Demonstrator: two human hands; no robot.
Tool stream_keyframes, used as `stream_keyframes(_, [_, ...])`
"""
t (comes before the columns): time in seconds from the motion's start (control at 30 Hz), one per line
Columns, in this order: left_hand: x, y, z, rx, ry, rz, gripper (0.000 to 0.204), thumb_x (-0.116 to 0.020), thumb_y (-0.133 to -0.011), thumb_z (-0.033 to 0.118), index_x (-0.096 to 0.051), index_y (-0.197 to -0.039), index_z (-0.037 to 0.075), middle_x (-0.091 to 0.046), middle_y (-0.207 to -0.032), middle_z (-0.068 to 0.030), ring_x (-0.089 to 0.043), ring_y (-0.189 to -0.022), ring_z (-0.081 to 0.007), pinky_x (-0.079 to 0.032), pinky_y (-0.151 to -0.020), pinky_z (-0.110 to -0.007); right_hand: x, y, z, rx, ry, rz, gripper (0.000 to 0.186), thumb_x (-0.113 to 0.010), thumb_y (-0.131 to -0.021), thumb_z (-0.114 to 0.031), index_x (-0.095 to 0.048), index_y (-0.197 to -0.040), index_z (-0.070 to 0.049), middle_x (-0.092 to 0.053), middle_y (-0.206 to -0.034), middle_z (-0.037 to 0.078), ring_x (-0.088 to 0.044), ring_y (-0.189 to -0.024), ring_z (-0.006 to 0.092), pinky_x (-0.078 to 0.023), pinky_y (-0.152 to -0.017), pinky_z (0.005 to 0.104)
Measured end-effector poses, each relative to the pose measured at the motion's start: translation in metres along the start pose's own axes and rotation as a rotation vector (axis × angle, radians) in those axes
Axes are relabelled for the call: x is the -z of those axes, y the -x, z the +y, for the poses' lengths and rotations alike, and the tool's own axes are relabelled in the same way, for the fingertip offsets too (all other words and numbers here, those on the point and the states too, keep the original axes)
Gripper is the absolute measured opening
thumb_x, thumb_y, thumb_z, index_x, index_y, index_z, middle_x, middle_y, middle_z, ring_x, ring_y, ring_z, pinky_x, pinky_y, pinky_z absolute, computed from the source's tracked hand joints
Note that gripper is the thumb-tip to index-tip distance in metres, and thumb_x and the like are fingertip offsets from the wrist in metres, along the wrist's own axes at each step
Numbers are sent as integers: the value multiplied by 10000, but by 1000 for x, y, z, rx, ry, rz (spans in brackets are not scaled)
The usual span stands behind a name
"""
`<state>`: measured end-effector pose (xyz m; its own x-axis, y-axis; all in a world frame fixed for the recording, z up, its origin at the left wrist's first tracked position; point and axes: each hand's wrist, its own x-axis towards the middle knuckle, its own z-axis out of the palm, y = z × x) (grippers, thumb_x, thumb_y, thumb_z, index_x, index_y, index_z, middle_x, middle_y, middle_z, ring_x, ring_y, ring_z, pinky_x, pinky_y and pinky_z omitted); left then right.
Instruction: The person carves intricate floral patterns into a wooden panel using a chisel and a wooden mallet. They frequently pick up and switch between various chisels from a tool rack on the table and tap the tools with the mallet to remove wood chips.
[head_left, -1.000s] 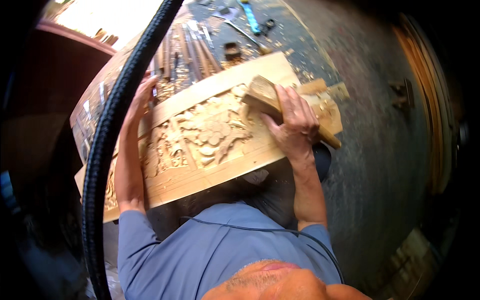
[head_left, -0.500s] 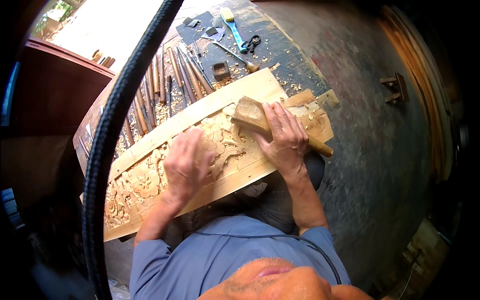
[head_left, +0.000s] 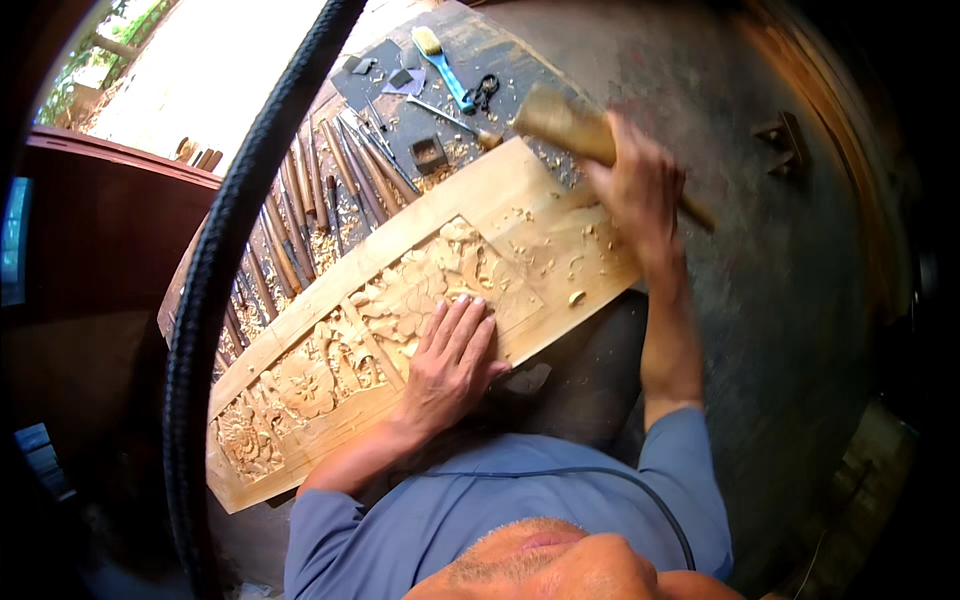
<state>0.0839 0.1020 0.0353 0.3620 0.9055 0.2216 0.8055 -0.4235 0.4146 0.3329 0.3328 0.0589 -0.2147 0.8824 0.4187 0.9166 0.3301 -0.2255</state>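
A long pale wooden board [head_left: 520, 190], carved with flowers and leaves, lies slantwise in front of me. My left hand [head_left: 452, 362] rests flat on the carving near its right part, fingers stretched out and holding nothing. Beyond the board's right end, my right hand [head_left: 642, 185] is raised with its fingers wrapped round a wooden mallet [head_left: 570, 122]. The mallet's head points left over the bench edge, and its handle sticks out to the lower right. Wood shavings lie scattered on the board, thickest at its right end.
Several chisels [head_left: 300, 190] lie in a row along the board's far side among shavings. Farther back on the dark bench [head_left: 510, 55] are a blue-handled brush [head_left: 445, 70], a small square block [head_left: 429, 154], black scissors [head_left: 485, 90] and a wood-handled tool [head_left: 460, 122]. A black cable [head_left: 235, 240] crosses the left.
My right hand has lifted the mallet off the board, away to the far right. My left hand has moved right and settled flat on the carving. The board appears shifted, with its right end more exposed.
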Motion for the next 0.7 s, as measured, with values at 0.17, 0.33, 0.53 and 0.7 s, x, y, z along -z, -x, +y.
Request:
stream_keyframes(0.17, [-3, 1, 0, -9, -4, 2, 615, -816, -909, 334, -616, -1373, -17, -594, -1482, -238, -547, -1414, -430, -418, -1204, -556, -47, -57, 40, -117, 101, -279, 526, -888, -824, -365, -692, -1206, -62, -778, -1066, 195, -757, -1011, 390, -592, -864, 500])
stream_keyframes(0.33, [-1, 0, 1, 15, -20, -70, 779, -765, -935, 422, -511, -1493, -59, -484, -1582, -273, -441, -1496, -450, -333, -1256, -571, -84, -51, 60, -166, 59, -310, 592, -858, -842, -418, -687, -1333, -135, -772, -1181, 175, -735, -1104, 404, -581, -934, 516])
stream_keyframes(0.53, [-13, -55, -26, 82, -129, -129, 989, -592, -995, 622, -316, -1598, -112, -288, -1690, -316, -220, -1610, -434, -146, -1331, -537, -44, -35, 56, -208, -116, 23, 485, -797, -931, -412, -704, -1376, -242, -781, -1232, 110, -752, -1108, 330, -594, -942, 430])
stream_keyframes(0.7, [-76, -124, -48, 118, -303, 0, 1133, -628, -934, 703, -263, -1613, -127, -214, -1712, -332, -145, -1629, -440, -82, -1339, -523, 37, -29, 40, 3, -356, 692, 305, -785, -977, -336, -793, -1218, -149, -796, -1212, 92, -782, -1063, 222, -614, -920, 359])
